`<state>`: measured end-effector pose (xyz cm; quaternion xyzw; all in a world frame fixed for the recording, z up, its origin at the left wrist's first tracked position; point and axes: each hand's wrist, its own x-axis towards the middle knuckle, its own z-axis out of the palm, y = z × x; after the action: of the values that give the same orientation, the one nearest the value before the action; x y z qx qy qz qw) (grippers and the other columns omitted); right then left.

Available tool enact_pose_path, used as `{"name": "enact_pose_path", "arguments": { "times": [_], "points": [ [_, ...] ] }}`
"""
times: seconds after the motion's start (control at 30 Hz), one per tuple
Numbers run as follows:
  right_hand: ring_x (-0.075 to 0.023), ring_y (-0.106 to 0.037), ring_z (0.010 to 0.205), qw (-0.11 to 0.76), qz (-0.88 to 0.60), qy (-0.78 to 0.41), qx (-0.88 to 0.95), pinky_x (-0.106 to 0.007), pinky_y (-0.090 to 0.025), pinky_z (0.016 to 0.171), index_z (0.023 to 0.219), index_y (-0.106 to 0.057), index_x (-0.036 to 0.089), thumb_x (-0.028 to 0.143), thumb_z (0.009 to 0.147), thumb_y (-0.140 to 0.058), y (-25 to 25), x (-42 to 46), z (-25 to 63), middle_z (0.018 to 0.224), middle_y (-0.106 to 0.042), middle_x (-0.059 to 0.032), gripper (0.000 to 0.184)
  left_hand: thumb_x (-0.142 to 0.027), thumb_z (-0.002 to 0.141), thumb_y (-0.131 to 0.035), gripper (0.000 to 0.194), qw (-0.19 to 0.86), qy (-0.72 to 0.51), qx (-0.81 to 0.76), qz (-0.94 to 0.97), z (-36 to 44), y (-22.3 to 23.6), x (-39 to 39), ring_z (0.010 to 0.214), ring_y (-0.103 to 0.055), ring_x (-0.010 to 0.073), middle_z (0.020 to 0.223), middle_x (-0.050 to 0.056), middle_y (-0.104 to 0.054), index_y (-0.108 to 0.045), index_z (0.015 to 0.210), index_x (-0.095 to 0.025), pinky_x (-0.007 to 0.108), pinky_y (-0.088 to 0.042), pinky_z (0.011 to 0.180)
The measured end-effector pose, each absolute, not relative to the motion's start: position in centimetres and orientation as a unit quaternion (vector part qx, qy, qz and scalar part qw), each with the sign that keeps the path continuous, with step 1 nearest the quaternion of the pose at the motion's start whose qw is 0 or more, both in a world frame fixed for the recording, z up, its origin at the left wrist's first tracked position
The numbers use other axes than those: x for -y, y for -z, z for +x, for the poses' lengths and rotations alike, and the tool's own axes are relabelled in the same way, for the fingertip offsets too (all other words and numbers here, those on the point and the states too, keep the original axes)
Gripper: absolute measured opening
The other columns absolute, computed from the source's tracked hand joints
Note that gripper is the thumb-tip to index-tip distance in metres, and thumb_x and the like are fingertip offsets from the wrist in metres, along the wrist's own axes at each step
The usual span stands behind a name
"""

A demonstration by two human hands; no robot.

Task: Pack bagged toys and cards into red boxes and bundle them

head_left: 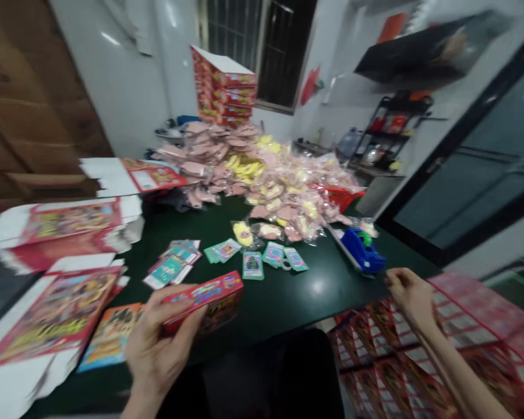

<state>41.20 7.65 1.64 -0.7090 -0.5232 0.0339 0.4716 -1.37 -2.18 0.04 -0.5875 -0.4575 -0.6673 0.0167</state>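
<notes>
My left hand (161, 337) grips a small red printed box (213, 299), thumb on the near side and fingers over the top. At the right my right hand (408, 294) is closed in a pinch; anything between the fingertips is too small to make out. Just left of it stands a blue tape dispenser (362, 250) with a green core. Beyond the box, small piles of printed cards (253, 265) lie on the dark green table (283, 308), beside a little white ring (286, 264). More teal cards (172, 267) are spread farther left.
Pink and yellow items in clear bags (275, 186) form a large heap at the back. Flattened red cartons (65, 314) are stacked along the left, with an orange-blue printed sheet (109, 334) beside them. Rows of red boxes (388, 372) sit below the table's right edge.
</notes>
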Motion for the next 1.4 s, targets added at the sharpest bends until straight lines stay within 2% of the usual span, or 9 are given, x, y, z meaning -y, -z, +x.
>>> {"name": "enact_pose_path", "arguments": {
  "times": [0.07, 0.13, 0.17, 0.23, 0.3, 0.47, 1.07, 1.23, 1.4],
  "points": [
    [-0.0126, -0.053, 0.049, 0.476, -0.666, -0.090, 0.567, -0.025, -0.044, 0.050, 0.077, -0.062, 0.015, 0.038, 0.080, -0.058, -2.2, -5.7, 36.9, 0.056, -0.056, 0.0010, 0.023, -0.006, 0.068, -0.069, 0.022, 0.011, 0.674, 0.453, -0.584, -1.2, -0.5, 2.4, 0.078, -0.062, 0.0136, 0.090, 0.000, -0.064, -0.058, 0.082, -0.020, 0.027, -0.050, 0.068],
    [-0.0109, -0.052, 0.049, 0.521, -0.579, -0.170, 0.604, -0.024, -0.043, 0.049, 0.090, -0.062, 0.018, 0.036, 0.077, -0.062, -3.4, -3.1, 31.2, 0.061, -0.057, 0.0014, 0.022, -0.006, 0.070, -0.067, 0.022, 0.002, 0.676, 0.462, -0.575, -0.8, -0.9, 2.6, 0.080, -0.062, 0.0137, 0.088, 0.000, -0.063, -0.057, 0.085, -0.020, 0.026, -0.050, 0.069],
    [-0.0101, -0.052, 0.047, 0.549, -0.533, -0.235, 0.599, -0.023, -0.043, 0.046, 0.106, -0.057, 0.020, 0.033, 0.076, -0.064, -4.3, -1.6, 28.1, 0.063, -0.058, 0.0024, 0.033, -0.007, 0.071, -0.067, 0.023, -0.002, 0.675, 0.467, -0.571, -0.7, -1.1, 2.7, 0.080, -0.061, 0.0138, 0.087, 0.000, -0.062, -0.057, 0.087, -0.020, 0.026, -0.050, 0.069],
    [-0.0099, -0.049, 0.042, 0.580, -0.438, -0.369, 0.579, -0.021, -0.041, 0.041, 0.137, -0.025, 0.028, 0.025, 0.077, -0.064, -5.9, 0.8, 22.4, 0.059, -0.056, 0.0076, 0.072, -0.010, 0.073, -0.066, 0.023, -0.006, 0.671, 0.477, -0.568, -0.4, -1.4, 2.8, 0.078, -0.061, 0.0137, 0.085, 0.000, -0.062, -0.056, 0.091, -0.020, 0.026, -0.050, 0.069],
    [-0.0088, -0.048, 0.041, 0.568, -0.384, -0.469, 0.557, -0.020, -0.041, 0.040, 0.139, -0.015, 0.031, 0.020, 0.078, -0.063, -6.8, 2.3, 18.0, 0.059, -0.057, 0.0085, 0.078, -0.013, 0.073, -0.066, 0.024, -0.013, 0.670, 0.480, -0.566, -0.4, -1.4, 2.9, 0.077, -0.060, 0.0137, 0.085, 0.000, -0.062, -0.056, 0.094, -0.020, 0.025, -0.049, 0.068],
    [-0.0066, -0.046, 0.040, 0.555, -0.339, -0.591, 0.477, -0.016, -0.039, 0.039, 0.134, -0.023, 0.026, 0.019, 0.077, -0.063, -6.3, 2.7, 13.2, 0.054, -0.056, 0.0099, 0.070, -0.018, 0.075, -0.066, 0.024, -0.013, 0.654, 0.498, -0.570, -0.3, -1.4, 3.4, 0.076, -0.060, 0.0143, 0.087, 0.001, -0.061, -0.056, 0.097, -0.021, 0.026, -0.050, 0.068],
    [-0.0079, -0.049, 0.038, 0.551, -0.411, -0.578, 0.440, -0.015, -0.039, 0.035, 0.121, -0.033, 0.020, 0.023, 0.070, -0.068, -5.9, 2.7, 11.2, 0.051, -0.057, 0.0097, 0.061, -0.013, 0.074, -0.067, 0.050, 0.027, 0.590, 0.466, -0.659, -1.8, -1.3, 3.8, 0.085, -0.061, 0.0166, 0.097, 0.004, -0.062, -0.049, 0.119, -0.024, 0.029, -0.051, 0.073],
    [-0.0078, -0.049, 0.038, 0.551, -0.420, -0.565, 0.448, -0.015, -0.039, 0.035, 0.120, -0.033, 0.020, 0.027, 0.071, -0.069, -5.7, 2.7, 11.2, 0.052, -0.058, 0.0096, 0.061, -0.008, 0.081, -0.055, 0.044, 0.012, 0.496, 0.441, -0.748, -2.6, -2.8, 3.8, 0.078, -0.057, 0.0129, 0.093, 0.003, -0.055, -0.053, 0.120, -0.029, 0.024, -0.049, 0.063],
    [-0.0078, -0.049, 0.038, 0.544, -0.435, -0.555, 0.455, -0.016, -0.041, 0.036, 0.122, -0.031, 0.020, 0.030, 0.070, -0.070, -4.7, 2.1, 11.0, 0.052, -0.059, 0.0097, 0.066, -0.010, 0.083, -0.049, 0.038, -0.027, 0.458, 0.447, -0.768, -3.3, -4.0, 3.6, 0.072, -0.055, 0.0116, 0.088, 0.003, -0.051, -0.056, 0.118, -0.026, 0.023, -0.047, 0.058]
  ]
}}
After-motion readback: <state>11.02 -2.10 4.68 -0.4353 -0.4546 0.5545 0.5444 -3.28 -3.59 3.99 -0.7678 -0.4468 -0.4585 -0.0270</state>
